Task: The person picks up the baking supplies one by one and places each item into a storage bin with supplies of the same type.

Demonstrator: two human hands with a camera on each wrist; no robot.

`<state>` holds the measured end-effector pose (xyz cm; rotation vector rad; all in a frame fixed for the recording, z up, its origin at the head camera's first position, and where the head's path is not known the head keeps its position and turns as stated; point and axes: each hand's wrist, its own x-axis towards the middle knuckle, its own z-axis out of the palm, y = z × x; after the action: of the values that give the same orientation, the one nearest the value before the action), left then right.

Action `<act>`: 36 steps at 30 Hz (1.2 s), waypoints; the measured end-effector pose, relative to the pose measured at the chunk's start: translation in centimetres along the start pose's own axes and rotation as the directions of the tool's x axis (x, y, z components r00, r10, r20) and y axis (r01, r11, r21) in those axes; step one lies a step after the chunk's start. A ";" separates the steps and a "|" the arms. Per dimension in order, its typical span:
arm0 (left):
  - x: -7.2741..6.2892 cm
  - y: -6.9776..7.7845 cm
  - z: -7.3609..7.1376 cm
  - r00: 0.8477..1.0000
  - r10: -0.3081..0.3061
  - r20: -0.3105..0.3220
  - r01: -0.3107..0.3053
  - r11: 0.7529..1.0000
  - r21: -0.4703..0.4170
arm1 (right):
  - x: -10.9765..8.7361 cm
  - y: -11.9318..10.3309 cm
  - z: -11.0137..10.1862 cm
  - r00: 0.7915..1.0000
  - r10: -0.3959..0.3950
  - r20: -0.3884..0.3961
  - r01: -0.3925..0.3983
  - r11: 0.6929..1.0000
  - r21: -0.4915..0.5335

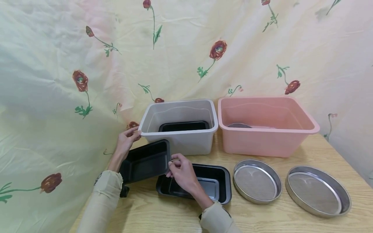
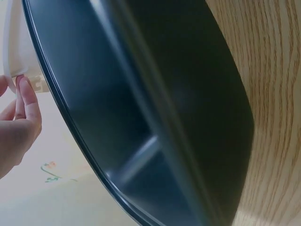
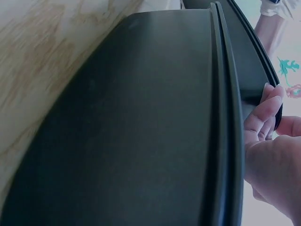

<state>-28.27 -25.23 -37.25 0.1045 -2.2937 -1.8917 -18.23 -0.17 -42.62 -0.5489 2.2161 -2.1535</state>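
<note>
Head view: we see the tilted pan (image 1: 147,161) on the near side of the grey bin (image 1: 193,144), its long axis running left to right. It extends left from our right hand (image 1: 184,171), which pinches its right end; our left hand (image 1: 127,140) pinches the bin's near-left rim.

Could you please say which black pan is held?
The tilted pan in the right hand; another sits on the table, a third inside the grey bin.

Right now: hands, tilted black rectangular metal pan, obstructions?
Left hand pinching rim of gray rectangular plastic bin. Right hand pinching tilted pan. Possible obstruction: another black pan inside bin.
</note>
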 end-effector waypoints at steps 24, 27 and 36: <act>-0.1 -0.3 0.0 1.000 -0.002 -0.004 0.002 1.000 0.023 | -1.8 -0.6 -3.4 0.998 0.036 -0.051 -0.035 0.999 0.019; -0.2 -0.3 0.0 1.000 0.011 0.006 -0.011 1.000 0.003 | -2.1 -0.5 -3.8 0.997 0.039 -0.072 -0.038 0.999 0.024; -0.3 0.0 0.0 1.000 0.003 0.008 -0.003 1.000 -0.021 | -2.8 -0.6 -5.2 0.993 0.063 -0.103 -0.058 0.997 0.052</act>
<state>-28.01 -25.16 -37.25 0.0910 -2.2777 -1.9176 -16.72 5.54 -42.37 -0.3713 2.1923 -2.2485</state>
